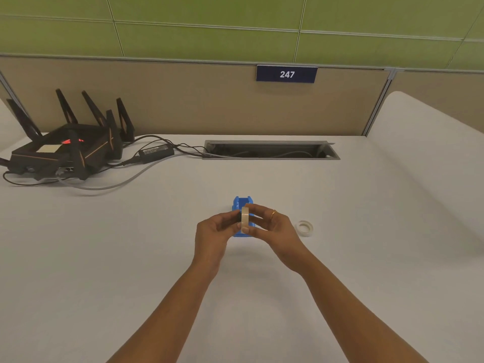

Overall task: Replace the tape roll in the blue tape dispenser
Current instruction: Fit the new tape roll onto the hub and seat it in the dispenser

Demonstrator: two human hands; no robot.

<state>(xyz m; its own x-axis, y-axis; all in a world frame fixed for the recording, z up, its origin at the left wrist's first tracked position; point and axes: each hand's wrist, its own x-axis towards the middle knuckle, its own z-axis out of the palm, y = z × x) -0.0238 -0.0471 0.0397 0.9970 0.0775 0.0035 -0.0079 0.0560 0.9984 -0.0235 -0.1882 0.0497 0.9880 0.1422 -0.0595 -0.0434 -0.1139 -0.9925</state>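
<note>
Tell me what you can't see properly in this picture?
Head view only:
- Blue tape dispenser: mostly covered by both hands and the tape roll.
- Left hand and right hand fingertips: grip partly hidden behind the roll.
- Second roll: too small to judge tape left.
- Router: cut off at left edge.

White desk (131,258) bears router (65,153), power adapter (156,152), spare tape roll (304,227).

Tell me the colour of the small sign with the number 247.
Dark blue sign with white digits, clearest in the head view.
</note>
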